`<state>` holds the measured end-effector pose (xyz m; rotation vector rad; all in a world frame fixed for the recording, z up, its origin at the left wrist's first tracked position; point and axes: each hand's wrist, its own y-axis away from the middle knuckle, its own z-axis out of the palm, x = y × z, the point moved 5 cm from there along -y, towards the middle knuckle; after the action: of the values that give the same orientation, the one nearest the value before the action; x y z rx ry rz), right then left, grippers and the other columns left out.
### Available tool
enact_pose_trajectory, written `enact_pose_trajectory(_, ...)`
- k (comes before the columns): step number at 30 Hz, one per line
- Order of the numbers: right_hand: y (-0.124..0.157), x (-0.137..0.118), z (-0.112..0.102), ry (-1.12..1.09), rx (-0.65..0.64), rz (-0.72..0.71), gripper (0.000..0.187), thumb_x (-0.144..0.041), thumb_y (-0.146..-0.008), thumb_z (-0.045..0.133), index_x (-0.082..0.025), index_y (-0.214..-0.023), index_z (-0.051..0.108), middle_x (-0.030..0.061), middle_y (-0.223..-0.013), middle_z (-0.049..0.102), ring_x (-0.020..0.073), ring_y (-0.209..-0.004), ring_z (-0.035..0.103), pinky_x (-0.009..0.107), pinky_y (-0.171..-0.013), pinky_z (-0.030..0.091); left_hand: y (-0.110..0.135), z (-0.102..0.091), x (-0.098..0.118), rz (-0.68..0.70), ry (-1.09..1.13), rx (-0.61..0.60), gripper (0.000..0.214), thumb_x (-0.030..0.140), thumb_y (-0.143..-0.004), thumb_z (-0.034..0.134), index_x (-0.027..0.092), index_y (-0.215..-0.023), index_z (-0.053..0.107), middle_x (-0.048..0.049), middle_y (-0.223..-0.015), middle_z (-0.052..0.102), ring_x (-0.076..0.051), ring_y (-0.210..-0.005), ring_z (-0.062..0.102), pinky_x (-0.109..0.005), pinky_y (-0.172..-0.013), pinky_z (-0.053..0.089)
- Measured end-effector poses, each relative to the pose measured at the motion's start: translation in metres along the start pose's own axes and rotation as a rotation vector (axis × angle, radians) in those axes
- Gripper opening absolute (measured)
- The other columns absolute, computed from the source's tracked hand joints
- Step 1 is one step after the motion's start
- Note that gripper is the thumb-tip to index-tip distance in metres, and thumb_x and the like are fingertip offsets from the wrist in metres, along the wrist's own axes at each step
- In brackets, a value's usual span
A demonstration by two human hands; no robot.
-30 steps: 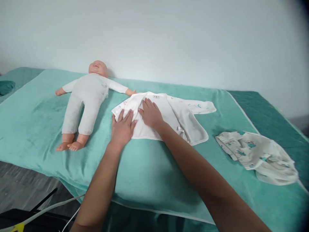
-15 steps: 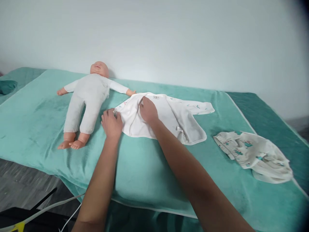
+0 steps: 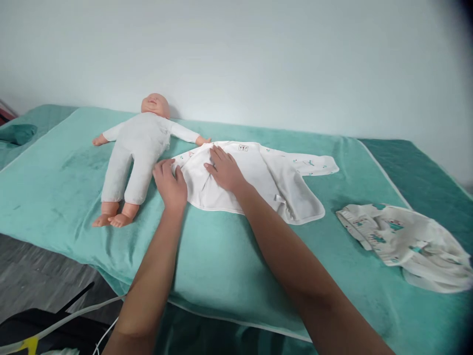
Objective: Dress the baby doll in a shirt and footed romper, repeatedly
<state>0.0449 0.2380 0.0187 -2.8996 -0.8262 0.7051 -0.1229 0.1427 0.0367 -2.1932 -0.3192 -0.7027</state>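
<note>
A white baby shirt (image 3: 251, 170) with small green prints on its sleeves lies spread open, inside up, on the green cover. My right hand (image 3: 225, 170) rests flat on its left front panel, fingers stretched out. At the end of the left sleeve is my left hand (image 3: 170, 185), its fingers slightly bent over the fabric and the thumb apart from them; the cuff is hidden beneath it. Left of the shirt, a baby doll (image 3: 138, 143) with a white cloth body lies on its back. One doll hand touches or nearly touches the shirt's upper left edge.
Crumpled white printed baby clothing (image 3: 402, 241) lies at the right. The green cover (image 3: 229, 256) drapes over the table's front edge, and a pale wall (image 3: 258, 64) stands behind. At lower left are a white cable (image 3: 84, 311) and a black object (image 3: 55, 325).
My right hand has gone from bent fingers at the shirt's front edge to lying flat on the panel. The left thumb and fingers have spread at the sleeve. The view has shifted slightly.
</note>
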Motion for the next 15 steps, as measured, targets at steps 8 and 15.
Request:
enact_pose_trajectory(8, -0.003, 0.004, 0.002, 0.039, 0.021, 0.027, 0.065, -0.048, -0.106, 0.026, -0.013, -0.160, 0.033, 0.0112, -0.171, 0.024, 0.0251, -0.159, 0.023, 0.051, -0.128, 0.018, 0.062, -0.011, 0.042, 0.384, -0.181, -0.503, 0.031, 0.044, -0.102, 0.049, 0.022, -0.090, 0.067, -0.0067, -0.094, 0.072, -0.026, -0.094, 0.061, -0.042, -0.082, 0.039)
enact_pose_trajectory(15, -0.005, 0.006, 0.004, 0.076, 0.038, 0.077, 0.067, -0.050, -0.106, 0.024, -0.010, -0.157, 0.038, 0.0138, -0.169, 0.028, 0.0271, -0.158, 0.026, 0.053, -0.128, 0.019, 0.064, -0.010, 0.043, 0.443, -0.166, -0.515, 0.037, 0.037, -0.104, 0.046, 0.021, -0.075, 0.062, -0.0050, -0.079, 0.071, -0.022, -0.080, 0.062, -0.039, -0.076, 0.037)
